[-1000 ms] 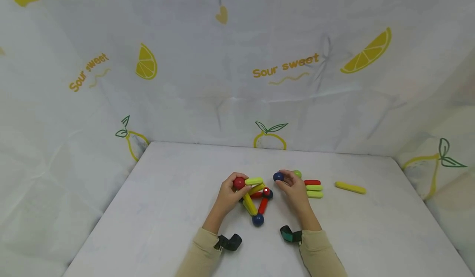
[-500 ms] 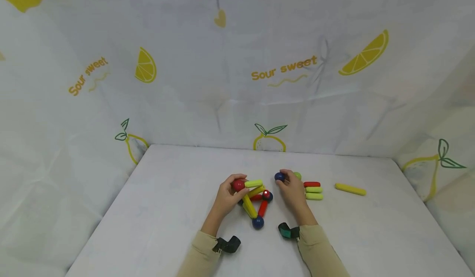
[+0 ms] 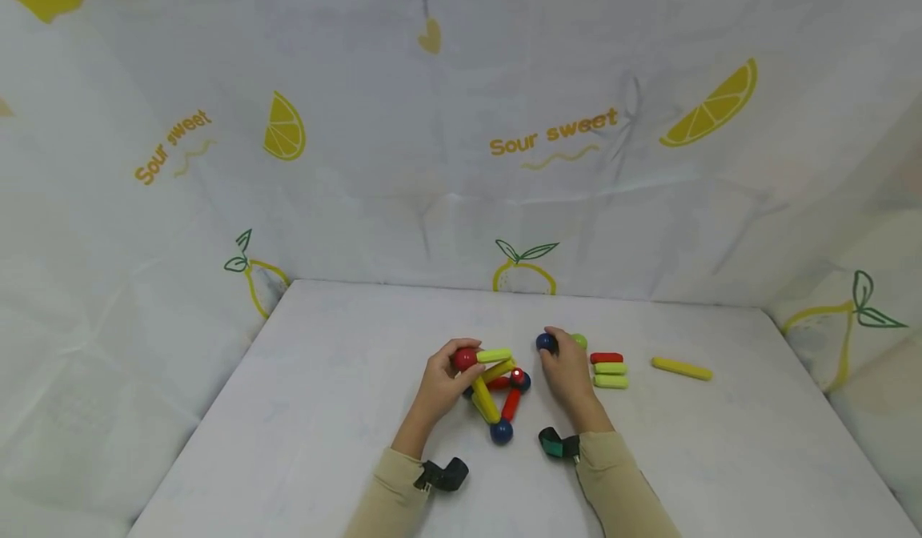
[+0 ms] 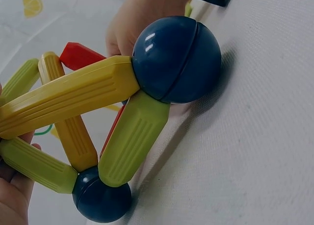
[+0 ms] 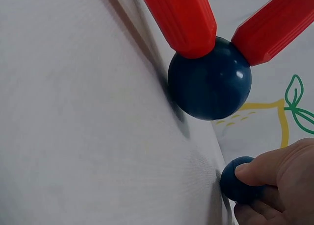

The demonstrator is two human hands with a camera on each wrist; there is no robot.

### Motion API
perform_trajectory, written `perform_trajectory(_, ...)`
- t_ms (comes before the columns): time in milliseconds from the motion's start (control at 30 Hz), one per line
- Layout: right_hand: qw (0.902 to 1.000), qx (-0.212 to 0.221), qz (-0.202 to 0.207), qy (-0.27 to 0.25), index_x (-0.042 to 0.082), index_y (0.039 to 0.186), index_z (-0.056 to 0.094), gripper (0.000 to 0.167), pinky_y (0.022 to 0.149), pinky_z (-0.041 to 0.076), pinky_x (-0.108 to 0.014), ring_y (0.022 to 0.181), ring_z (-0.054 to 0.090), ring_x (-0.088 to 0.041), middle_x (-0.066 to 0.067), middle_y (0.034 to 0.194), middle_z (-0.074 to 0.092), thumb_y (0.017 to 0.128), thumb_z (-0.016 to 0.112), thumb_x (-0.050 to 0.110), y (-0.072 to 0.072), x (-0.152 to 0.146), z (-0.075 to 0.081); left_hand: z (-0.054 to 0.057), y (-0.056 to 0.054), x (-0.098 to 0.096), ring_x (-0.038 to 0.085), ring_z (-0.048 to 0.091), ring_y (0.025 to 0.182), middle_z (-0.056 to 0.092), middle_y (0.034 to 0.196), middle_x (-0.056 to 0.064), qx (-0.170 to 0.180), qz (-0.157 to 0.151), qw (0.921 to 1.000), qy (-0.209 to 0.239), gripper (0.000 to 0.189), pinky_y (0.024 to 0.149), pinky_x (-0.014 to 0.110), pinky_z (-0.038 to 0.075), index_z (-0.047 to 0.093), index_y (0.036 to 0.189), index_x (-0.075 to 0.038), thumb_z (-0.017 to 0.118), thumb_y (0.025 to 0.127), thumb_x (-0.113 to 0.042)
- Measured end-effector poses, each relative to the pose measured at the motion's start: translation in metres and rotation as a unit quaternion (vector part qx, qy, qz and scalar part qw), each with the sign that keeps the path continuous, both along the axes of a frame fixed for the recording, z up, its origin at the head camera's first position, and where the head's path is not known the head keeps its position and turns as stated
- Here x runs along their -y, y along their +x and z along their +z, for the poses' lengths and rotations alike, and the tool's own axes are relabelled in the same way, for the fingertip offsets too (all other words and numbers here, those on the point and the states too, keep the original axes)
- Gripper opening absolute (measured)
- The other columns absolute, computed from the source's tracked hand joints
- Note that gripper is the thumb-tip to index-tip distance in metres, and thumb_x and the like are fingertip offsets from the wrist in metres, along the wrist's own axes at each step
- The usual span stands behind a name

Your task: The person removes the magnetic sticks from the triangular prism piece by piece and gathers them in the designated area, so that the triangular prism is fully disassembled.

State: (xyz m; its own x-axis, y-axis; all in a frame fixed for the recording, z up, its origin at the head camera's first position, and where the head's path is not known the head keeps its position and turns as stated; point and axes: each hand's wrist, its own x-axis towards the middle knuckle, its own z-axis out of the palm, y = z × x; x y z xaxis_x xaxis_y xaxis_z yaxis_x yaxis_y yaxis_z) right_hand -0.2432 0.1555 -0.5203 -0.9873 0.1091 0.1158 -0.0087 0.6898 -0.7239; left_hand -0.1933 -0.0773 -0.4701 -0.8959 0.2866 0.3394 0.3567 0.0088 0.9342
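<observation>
In the head view the right hand (image 3: 569,374), thumb and fingers pinching a blue ball (image 3: 545,342), sits slightly farther right than a second ago, while the left hand (image 3: 439,378) curls round a red ball (image 3: 464,359) whose lime rod (image 3: 494,355) points right; the left wrist view shows a yellow rod (image 4: 73,95) slanting up rightward, the right wrist view the blue ball close by the tabletop (image 5: 98,112).

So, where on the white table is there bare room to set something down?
Free: the table left of the left hand, and between the lone yellow stick and the right edge. Crowded: the middle, around the stick-and-ball frame, right hand, short sticks and green ball.
</observation>
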Motion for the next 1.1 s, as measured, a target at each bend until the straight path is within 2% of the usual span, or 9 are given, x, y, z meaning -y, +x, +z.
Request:
perform_trajectory(267, 0.9998, -0.015, 0.009, 0.01, -0.001, 0.135, 0.047, 0.046, 0.106, 0.038, -0.052, 0.129, 0.044, -0.038, -0.024, 0.137, 0.049, 0.091, 0.055, 0.007, 0.003, 0.002, 0.003, 0.0, 0.0, 0.001, 0.035, 0.057, 0.112, 0.057, 0.119, 0.026, 0.004, 0.004, 0.9999, -0.013, 0.033, 0.094, 0.019, 0.049, 0.054, 0.118, 0.007, 0.063, 0.088, 0.0)
perform_trajectory(433, 0.9995, -0.02, 0.011, 0.023, 0.001, 0.138, 0.044, 0.048, 0.107, 0.037, -0.051, 0.132, 0.042, -0.036, -0.021, 0.14, 0.047, 0.092, 0.055, 0.009, 0.005, 0.005, 0.006, 0.001, 0.0, 0.001, 0.036, 0.056, 0.111, 0.055, 0.12, 0.032, 0.0, -0.001, 1.0, -0.006, 0.033, 0.093, 0.018, 0.049, 0.054, 0.118, 0.009, 0.062, 0.088, 0.001)
perform_trajectory(600, 0.9992, -0.017, 0.001, 0.037, 0.004, 0.14, 0.042, 0.05, 0.107, 0.037, -0.051, 0.133, 0.041, -0.035, -0.018, 0.143, 0.045, 0.092, 0.057, 0.011, 0.008, 0.006, 0.011, 0.001, -0.001, 0.0, 0.039, 0.056, 0.112, 0.055, 0.119, 0.034, -0.012, -0.007, 0.9999, 0.001, 0.033, 0.094, 0.019, 0.048, 0.053, 0.119, 0.01, 0.061, 0.088, 0.002)
perform_trajectory(733, 0.9989, -0.027, 0.002, 0.039, 0.004, 0.14, 0.042, 0.051, 0.106, 0.037, -0.052, 0.132, 0.042, -0.036, -0.018, 0.142, 0.045, 0.091, 0.057, 0.011, 0.014, 0.006, 0.022, 0.001, -0.001, 0.001, 0.042, 0.055, 0.113, 0.056, 0.118, 0.033, -0.022, -0.01, 0.9997, 0.007, 0.033, 0.095, 0.019, 0.048, 0.052, 0.119, 0.011, 0.061, 0.088, 0.003)
perform_trajectory(900, 0.9989, -0.041, 0.024, 0.005, 0.004, 0.137, 0.047, 0.051, 0.102, 0.043, -0.051, 0.124, 0.05, -0.039, -0.02, 0.139, 0.049, 0.089, 0.061, 0.01, 0.026, 0.006, 0.036, 0.0, -0.001, 0.001, 0.043, 0.055, 0.113, 0.059, 0.117, 0.029, -0.027, -0.01, 0.9995, 0.01, 0.033, 0.094, 0.019, 0.048, 0.053, 0.119, 0.01, 0.061, 0.088, 0.004)
perform_trajectory(1000, 0.9973, -0.038, 0.055, -0.031, 0.004, 0.136, 0.049, 0.05, 0.099, 0.045, -0.045, 0.124, 0.052, -0.035, -0.019, 0.138, 0.051, 0.088, 0.063, 0.01, 0.034, 0.007, 0.039, 0.001, -0.001, 0.001, 0.042, 0.055, 0.113, 0.059, 0.117, 0.029, -0.025, -0.009, 0.9996, 0.009, 0.033, 0.094, 0.019, 0.048, 0.053, 0.119, 0.01, 0.061, 0.088, 0.004)
perform_trajectory(1100, 0.9904, -0.042, 0.099, -0.088, 0.002, 0.133, 0.05, 0.046, 0.1, 0.044, -0.038, 0.126, 0.051, -0.03, -0.017, 0.136, 0.053, 0.089, 0.062, 0.005, 0.041, 0.008, 0.039, 0.001, -0.001, 0.001, 0.041, 0.055, 0.113, 0.06, 0.117, 0.028, -0.021, -0.006, 0.9997, 0.007, 0.034, 0.095, 0.019, 0.048, 0.053, 0.12, 0.01, 0.061, 0.088, 0.003)
